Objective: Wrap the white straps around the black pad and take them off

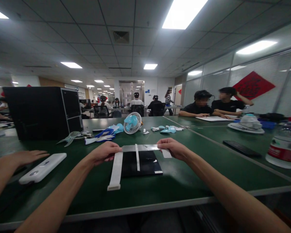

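My left hand (106,151) is closed in a pinch at the top of a white flat ribbon cable (115,171), which hangs down to a wide end piece on the table. A pale, shiny strip (140,148) stretches between my two hands along the far edge of a flat black panel (128,163). At the strip's right end my right hand (173,148) also pinches, with a short white ribbon end (166,153) showing below its fingers. A narrow white band (137,158) runs down over the panel. My fingers hide how the strip and ribbon ends join.
Another person's hand (32,157) rests beside a white power bank (45,168) at left. Behind stand a black computer case (41,111), gloves (100,137) and a small fan (133,123). A black phone-like slab (241,148) and a bottle (285,144) are at right.
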The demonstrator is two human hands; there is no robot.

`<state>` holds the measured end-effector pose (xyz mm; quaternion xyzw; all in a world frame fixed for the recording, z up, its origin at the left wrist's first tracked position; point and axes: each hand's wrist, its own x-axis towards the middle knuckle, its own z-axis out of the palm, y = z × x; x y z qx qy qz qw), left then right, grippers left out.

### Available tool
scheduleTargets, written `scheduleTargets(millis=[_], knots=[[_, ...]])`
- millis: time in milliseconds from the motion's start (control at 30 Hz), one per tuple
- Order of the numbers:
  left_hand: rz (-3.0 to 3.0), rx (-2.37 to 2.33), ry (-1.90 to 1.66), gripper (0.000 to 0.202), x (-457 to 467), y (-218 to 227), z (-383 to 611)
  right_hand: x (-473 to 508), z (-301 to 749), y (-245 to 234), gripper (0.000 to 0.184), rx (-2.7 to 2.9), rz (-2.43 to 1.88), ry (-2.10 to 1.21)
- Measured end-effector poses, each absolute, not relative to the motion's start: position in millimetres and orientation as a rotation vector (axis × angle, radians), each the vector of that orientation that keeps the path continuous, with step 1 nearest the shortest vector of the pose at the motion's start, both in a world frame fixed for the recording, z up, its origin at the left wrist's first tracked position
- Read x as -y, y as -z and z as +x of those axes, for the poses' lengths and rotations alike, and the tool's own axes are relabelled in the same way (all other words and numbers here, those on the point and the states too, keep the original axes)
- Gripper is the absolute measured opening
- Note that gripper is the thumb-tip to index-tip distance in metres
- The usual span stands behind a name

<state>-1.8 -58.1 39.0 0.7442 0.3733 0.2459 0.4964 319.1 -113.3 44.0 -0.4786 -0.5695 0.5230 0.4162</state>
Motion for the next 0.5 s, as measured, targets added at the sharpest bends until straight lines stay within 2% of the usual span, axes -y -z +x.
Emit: scheduleTargets(millis=[167,333,500], knots=[[1.823,-0.92,-0.191,0.033,52.4,-26.6,-5.7,113.3,316.5,-20.7,0.023,1.587,-1.429,-1.333],[1.877,-0.977,-0.08,0.036,45.3,-15.9,-5.4,114.9,311.0,-11.3,0.017,1.747,-1.543,-1.14],[1.977,-1.038,-0.039,0.038,41.8,-11.9,-5.7,111.3,311.5,-7.1,0.02,1.94,-1.577,-0.933]])
